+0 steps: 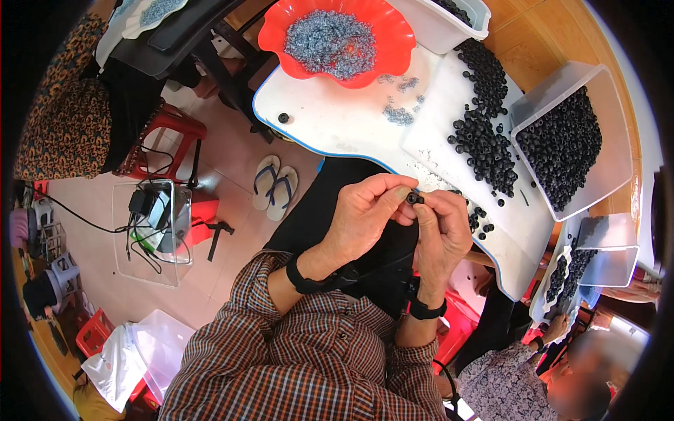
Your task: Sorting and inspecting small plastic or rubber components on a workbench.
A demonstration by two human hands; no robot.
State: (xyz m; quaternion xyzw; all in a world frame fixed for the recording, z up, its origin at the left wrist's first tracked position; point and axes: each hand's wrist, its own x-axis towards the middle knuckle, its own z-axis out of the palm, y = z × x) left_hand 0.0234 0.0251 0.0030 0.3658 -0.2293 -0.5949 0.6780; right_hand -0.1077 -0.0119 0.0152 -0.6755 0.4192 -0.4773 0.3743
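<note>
Over my lap, beside the near edge of the white table point(330, 130), my two hands meet in a pinch. Between the fingertips sits a small black round part with a hole point(413, 198). My left hand point(365, 217) is closed, thumb and forefinger pressed against the part from the left. Closed on it from the right is my right hand point(444, 228), its thumb just below the part. Any smaller piece between the fingers is hidden. Loose black round parts point(484, 149) lie heaped on the table beyond my right hand.
A red wavy-rimmed bowl point(386, 59) of small clear bluish pieces stands at the far side. At right, a clear bin point(611, 168) lies tipped, full of black parts. One black part point(283, 118) lies alone at left. Another person's hand point(558, 327) is at lower right.
</note>
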